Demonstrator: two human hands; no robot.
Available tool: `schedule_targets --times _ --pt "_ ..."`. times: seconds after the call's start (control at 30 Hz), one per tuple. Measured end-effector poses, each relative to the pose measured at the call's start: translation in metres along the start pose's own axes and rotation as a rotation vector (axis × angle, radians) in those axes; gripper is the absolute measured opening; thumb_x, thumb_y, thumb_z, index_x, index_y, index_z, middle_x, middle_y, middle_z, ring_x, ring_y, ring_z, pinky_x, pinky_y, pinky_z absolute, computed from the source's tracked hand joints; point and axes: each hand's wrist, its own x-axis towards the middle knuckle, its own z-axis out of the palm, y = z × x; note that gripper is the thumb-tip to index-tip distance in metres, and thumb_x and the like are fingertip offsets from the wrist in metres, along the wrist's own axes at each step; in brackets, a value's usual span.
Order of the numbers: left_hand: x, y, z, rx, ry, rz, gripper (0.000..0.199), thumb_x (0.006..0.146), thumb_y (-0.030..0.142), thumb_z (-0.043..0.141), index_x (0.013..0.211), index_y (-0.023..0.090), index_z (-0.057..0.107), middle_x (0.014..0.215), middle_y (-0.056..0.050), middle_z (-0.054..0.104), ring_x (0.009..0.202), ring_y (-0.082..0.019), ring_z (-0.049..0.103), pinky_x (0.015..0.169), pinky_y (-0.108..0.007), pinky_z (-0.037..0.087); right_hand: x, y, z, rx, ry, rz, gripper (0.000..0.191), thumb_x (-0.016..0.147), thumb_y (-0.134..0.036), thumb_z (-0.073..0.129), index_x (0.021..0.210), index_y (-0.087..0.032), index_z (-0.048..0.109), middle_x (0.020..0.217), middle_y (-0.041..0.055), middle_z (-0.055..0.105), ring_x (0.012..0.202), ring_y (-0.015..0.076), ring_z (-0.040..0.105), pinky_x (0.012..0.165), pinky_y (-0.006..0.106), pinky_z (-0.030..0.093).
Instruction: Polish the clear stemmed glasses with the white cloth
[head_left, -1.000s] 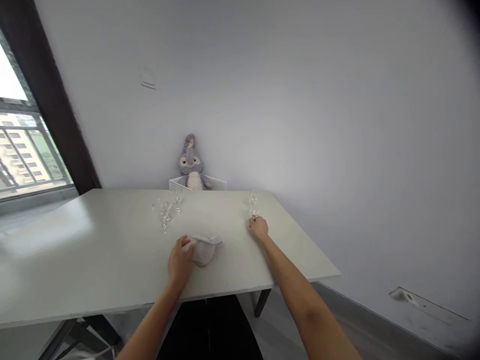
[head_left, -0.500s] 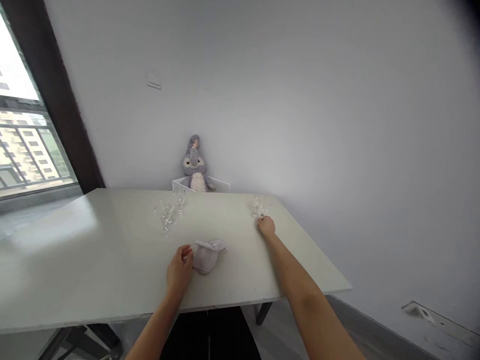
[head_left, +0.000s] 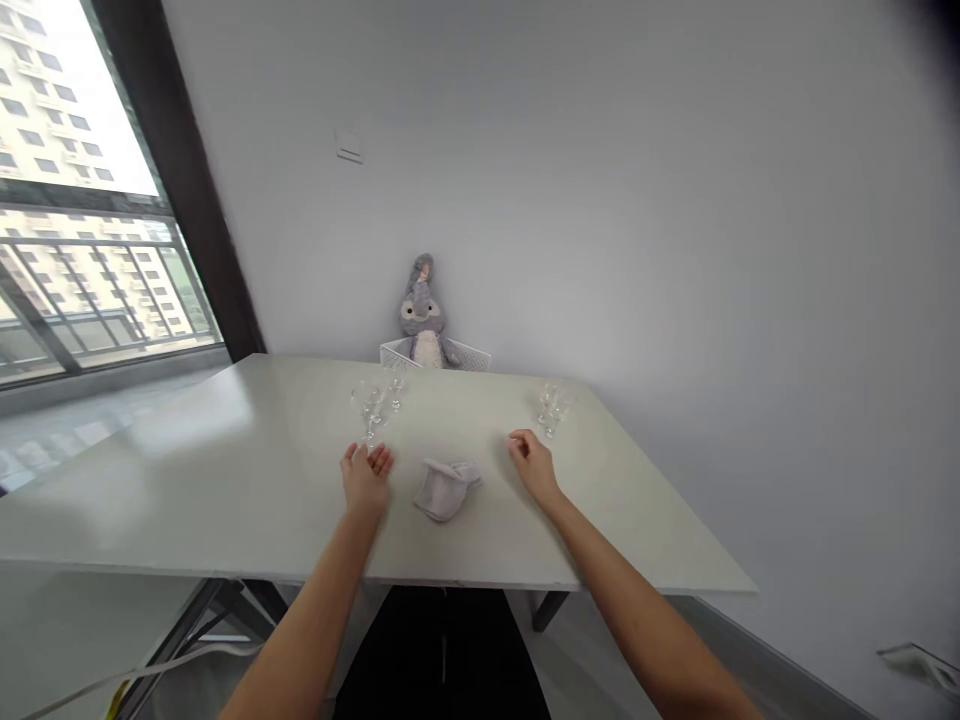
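Note:
My left hand (head_left: 366,478) is open, its fingers spread just short of a cluster of clear stemmed glasses (head_left: 370,425) on the left of the table. Over the table's right half, my right hand (head_left: 534,465) is loosely curled with a gap between thumb and fingers, and I see nothing in it. Beyond its knuckles stand more clear stemmed glasses (head_left: 551,415), close together and apart from the hand. A crumpled pale grey cloth (head_left: 445,492) lies between my hands, touched by neither.
The white table (head_left: 637,520) reaches back toward the grey wall. At its far edge, a plush toy (head_left: 427,325) sits in a white perforated basket (head_left: 474,358). A window (head_left: 97,260) is on the left, and a pale cable (head_left: 202,650) hangs below the table.
My right hand has come away from the right-hand glasses, which now stand free. My left hand has moved from beside the cloth toward the left glasses, fingers spreading. The camera view has shifted.

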Motion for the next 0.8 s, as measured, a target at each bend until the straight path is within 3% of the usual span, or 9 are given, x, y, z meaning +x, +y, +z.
schedule_targets --times 0.07,0.13,0.2,0.33,0.43,0.53,0.6,0.67,0.8 --pt "0.014 0.012 0.009 -0.041 -0.031 -0.073 0.041 0.085 0.04 0.035 0.122 0.027 0.025 0.088 -0.006 0.059 0.074 -0.012 0.062 0.067 -0.027 0.052 -0.015 -0.023 0.007 -0.022 -0.13 -0.328 0.039 0.08 -0.04 0.048 0.111 -0.019 0.052 0.099 0.0062 0.061 0.089 0.0169 0.055 0.079 0.03 0.041" --pt "0.025 0.021 0.017 -0.065 -0.068 -0.126 0.046 0.086 0.048 0.023 0.126 0.025 0.02 0.094 -0.011 0.058 0.079 -0.015 0.063 0.065 -0.03 0.053 -0.024 -0.038 0.011 -0.118 -0.244 -0.546 0.057 0.072 -0.048 0.057 0.12 -0.02 0.048 0.119 0.0095 0.053 0.111 0.0226 0.045 0.09 0.037 0.035" --pt "0.034 0.028 0.023 -0.091 -0.097 -0.158 0.051 0.086 0.053 0.017 0.129 0.026 0.015 0.1 -0.014 0.056 0.083 -0.017 0.063 0.064 -0.032 0.054 -0.026 -0.045 0.013 -0.219 -0.327 -0.611 0.058 0.068 -0.048 0.062 0.118 -0.02 0.051 0.129 0.0097 0.045 0.122 0.026 0.034 0.097 0.042 0.029" --pt "0.045 0.036 0.031 -0.219 -0.152 -0.223 0.053 0.084 0.058 0.02 0.125 0.026 0.024 0.108 -0.017 0.052 0.089 -0.019 0.062 0.062 -0.033 0.054 -0.021 -0.048 0.012 -0.19 -0.396 -0.611 0.016 0.077 -0.029 0.056 0.088 -0.021 0.065 0.111 0.0057 0.06 0.117 0.0226 0.042 0.096 0.039 0.029" --pt "0.048 0.04 0.035 -0.315 -0.159 -0.255 0.045 0.085 0.053 0.024 0.115 0.021 0.034 0.107 -0.018 0.051 0.091 -0.02 0.061 0.062 -0.032 0.055 -0.02 -0.049 0.008 -0.005 -0.339 -0.481 0.021 0.079 -0.031 0.051 0.066 -0.018 0.061 0.076 0.0025 0.064 0.091 0.0191 0.055 0.082 0.031 0.038" --pt "0.043 0.039 0.036 -0.339 -0.162 -0.254 0.032 0.087 0.045 0.032 0.105 0.019 0.039 0.103 -0.015 0.053 0.092 -0.019 0.061 0.064 -0.03 0.056 -0.025 -0.049 -0.001 0.3 -0.252 -0.165 0.042 0.08 -0.045 0.043 0.049 -0.017 0.047 0.049 -0.0029 0.047 0.053 0.012 0.046 0.054 0.023 0.035" --pt "0.035 0.035 0.036 -0.345 -0.198 -0.253 0.024 0.085 0.039 0.04 0.096 0.019 0.043 0.1 -0.014 0.056 0.094 -0.02 0.06 0.065 -0.031 0.056 -0.032 -0.046 -0.006 0.57 -0.173 0.027 0.042 0.078 -0.049 0.044 0.05 -0.017 0.044 0.047 -0.0047 0.04 0.047 0.0096 0.037 0.047 0.021 0.029" --pt "0.022 0.028 0.036 -0.33 -0.287 -0.259 0.019 0.083 0.035 0.047 0.088 0.018 0.045 0.097 -0.014 0.058 0.095 -0.022 0.06 0.068 -0.032 0.055 -0.039 -0.041 -0.01 0.814 -0.087 0.156 0.037 0.074 -0.049 0.049 0.056 -0.016 0.048 0.051 -0.0043 0.044 0.049 0.0098 0.038 0.047 0.022 0.03" --pt "-0.008 0.006 0.036 -0.247 -0.458 -0.252 0.018 0.078 0.03 0.056 0.086 0.017 0.047 0.094 -0.013 0.061 0.095 -0.023 0.061 0.075 -0.034 0.053 -0.053 -0.033 -0.019 1.02 0.136 0.26 0.031 0.072 -0.044 0.055 0.074 -0.014 0.058 0.065 0.0005 0.056 0.06 0.0132 0.049 0.057 0.025 0.039"
